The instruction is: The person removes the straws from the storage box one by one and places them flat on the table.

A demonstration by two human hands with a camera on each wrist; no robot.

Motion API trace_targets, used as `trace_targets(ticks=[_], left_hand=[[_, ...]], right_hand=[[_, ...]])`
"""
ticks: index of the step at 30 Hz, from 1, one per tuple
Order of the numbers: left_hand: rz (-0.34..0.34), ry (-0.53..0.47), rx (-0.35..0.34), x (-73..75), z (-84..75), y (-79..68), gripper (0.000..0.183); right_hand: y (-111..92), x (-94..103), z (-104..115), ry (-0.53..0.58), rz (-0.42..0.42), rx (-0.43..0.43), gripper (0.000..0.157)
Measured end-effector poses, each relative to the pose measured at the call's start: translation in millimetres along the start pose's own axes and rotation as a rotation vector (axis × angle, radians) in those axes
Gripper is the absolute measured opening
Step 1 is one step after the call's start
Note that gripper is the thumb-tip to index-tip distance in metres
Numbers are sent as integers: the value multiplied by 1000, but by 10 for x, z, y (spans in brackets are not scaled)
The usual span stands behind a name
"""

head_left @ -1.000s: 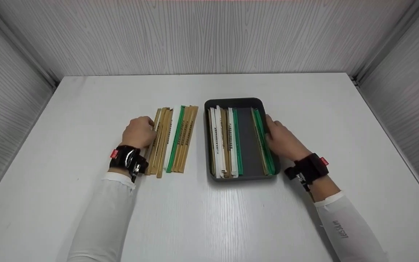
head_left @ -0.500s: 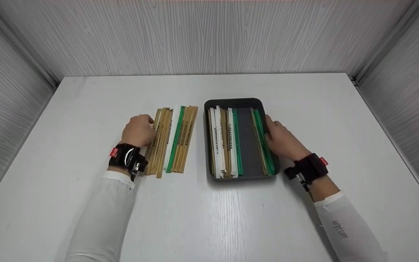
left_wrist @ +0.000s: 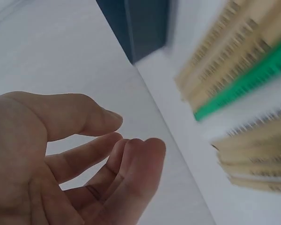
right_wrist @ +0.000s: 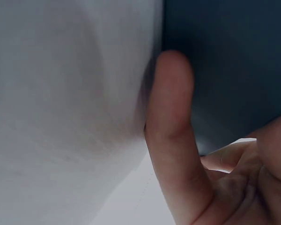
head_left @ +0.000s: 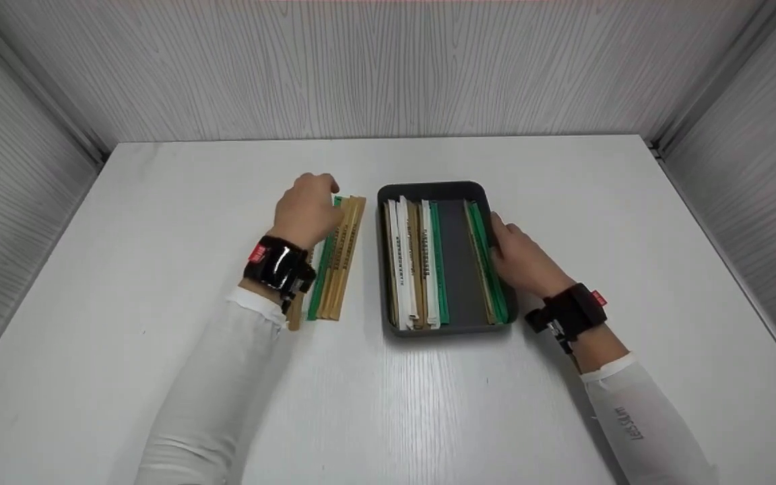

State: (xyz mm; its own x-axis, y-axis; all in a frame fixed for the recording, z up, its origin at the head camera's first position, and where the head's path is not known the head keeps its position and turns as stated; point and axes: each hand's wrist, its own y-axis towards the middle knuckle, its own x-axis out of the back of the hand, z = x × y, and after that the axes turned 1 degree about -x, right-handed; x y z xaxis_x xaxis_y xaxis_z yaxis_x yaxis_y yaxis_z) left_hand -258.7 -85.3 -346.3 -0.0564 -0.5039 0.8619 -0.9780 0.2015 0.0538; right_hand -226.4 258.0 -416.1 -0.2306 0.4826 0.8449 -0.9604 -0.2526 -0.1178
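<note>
My left hand [head_left: 307, 212] is over the row of long thin paper-wrapped sticks on the table, hiding part of it. In the left wrist view its fingers are loosely bent, with nothing between them. Printed brown sticks [head_left: 341, 269], a green stick [head_left: 321, 286] and white and more brown ones lie side by side there. My right hand [head_left: 529, 263] touches the right side of a dark grey tray [head_left: 459, 269]; in the right wrist view a nearly straight finger [right_wrist: 173, 98] lies along its wall. Inside the tray are white sticks [head_left: 401, 269] on the left and green sticks [head_left: 489, 269] on the right.
The white table [head_left: 422, 411] carries the row of sticks left of the tray, with a narrow gap between them. Grey wood-grain panels [head_left: 388, 74] close off the back and both sides.
My left hand has moved right and away from me, from the left edge of the row to over its middle. My right hand and the tray have stayed in place.
</note>
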Motion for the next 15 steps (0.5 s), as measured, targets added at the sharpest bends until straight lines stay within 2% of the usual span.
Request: trace_targets(ticks=[3,9,15], left_hand=[[20,22,-34,-98,-241,52,36],[67,110,-121,-380,-682,142,12],[131,168,-192,-708,-997,176,22]], right_hand=[[-1,-6,-7,-2,0,1,63],[-5,-1,4,-7,1,2,63],[-5,3,4,-19,-4,5,63]])
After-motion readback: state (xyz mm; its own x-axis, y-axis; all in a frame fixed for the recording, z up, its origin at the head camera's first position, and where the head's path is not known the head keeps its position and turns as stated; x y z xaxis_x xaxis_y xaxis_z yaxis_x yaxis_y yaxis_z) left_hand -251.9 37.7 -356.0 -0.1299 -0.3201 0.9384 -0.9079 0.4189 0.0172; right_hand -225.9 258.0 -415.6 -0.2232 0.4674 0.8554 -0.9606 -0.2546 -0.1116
